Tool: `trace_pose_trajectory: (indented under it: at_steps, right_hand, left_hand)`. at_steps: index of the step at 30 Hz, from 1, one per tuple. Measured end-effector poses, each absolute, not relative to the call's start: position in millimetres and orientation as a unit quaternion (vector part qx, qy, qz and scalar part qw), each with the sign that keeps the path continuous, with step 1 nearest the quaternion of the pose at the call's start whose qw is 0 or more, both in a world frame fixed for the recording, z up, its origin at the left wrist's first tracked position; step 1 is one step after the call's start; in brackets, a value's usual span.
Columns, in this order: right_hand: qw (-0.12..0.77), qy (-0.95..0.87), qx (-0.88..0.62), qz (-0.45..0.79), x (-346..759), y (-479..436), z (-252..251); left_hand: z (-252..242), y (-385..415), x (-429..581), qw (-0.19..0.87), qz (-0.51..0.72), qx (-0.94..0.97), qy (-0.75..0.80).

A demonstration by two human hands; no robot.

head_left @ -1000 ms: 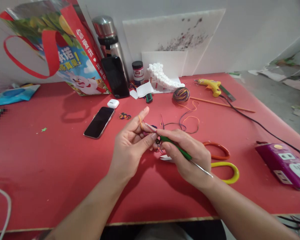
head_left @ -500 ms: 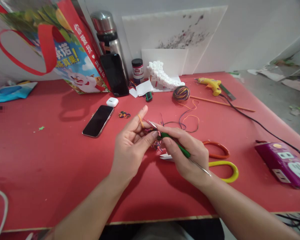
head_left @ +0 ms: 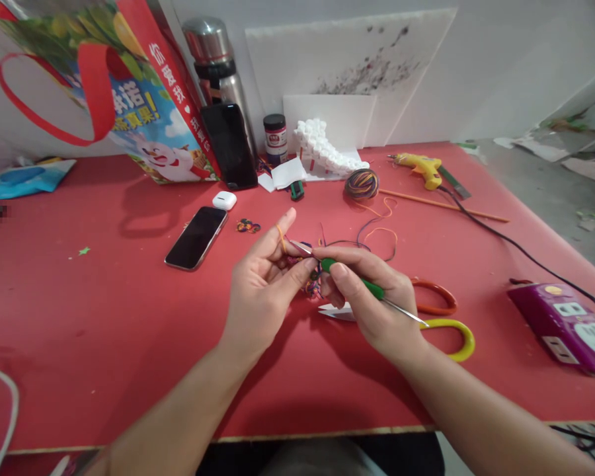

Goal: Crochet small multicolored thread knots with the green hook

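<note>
My left hand [head_left: 265, 281] pinches a small multicoloured crochet piece [head_left: 311, 288] between thumb and fingers. An orange strand of yarn loops over its raised index finger. In my right hand [head_left: 377, 291] is a crochet hook [head_left: 374, 289] with a green grip, its metal tip at the top edge of the piece, close to my left thumb. Part of the piece is hidden behind the fingers. Beyond the hands, loose yarn trails to a multicoloured yarn ball [head_left: 361, 184]. Scissors [head_left: 446, 324] with one orange and one yellow handle lie partly under my right hand.
Left of the hands lie a phone [head_left: 196, 238], a white earbud case [head_left: 225, 200] and a small crocheted bit [head_left: 248, 226]. A bag [head_left: 163, 132], a steel flask [head_left: 213, 46] and a jar [head_left: 276, 139] stand behind. At right are a glue gun [head_left: 424, 168] and a purple power strip [head_left: 562, 324].
My right hand has turned slightly, and the hook's rear end has shifted right and up. Its tip has moved a little at the crochet piece. The left hand keeps its grip.
</note>
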State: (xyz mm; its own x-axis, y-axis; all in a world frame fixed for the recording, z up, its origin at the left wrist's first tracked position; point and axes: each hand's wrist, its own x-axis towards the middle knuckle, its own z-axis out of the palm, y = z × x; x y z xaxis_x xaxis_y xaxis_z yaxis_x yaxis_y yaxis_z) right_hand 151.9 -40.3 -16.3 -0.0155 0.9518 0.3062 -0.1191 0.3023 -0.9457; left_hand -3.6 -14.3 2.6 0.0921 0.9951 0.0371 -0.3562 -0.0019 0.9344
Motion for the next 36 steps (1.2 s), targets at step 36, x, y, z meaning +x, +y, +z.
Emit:
trace_pose_trajectory:
  at_steps: [36]
  right_hand:
    - [0.559,-0.649,-0.405,0.319,157,-47,-16]
  left_hand:
    - [17,-14,-11,0.596,0.537,0.448,0.395]
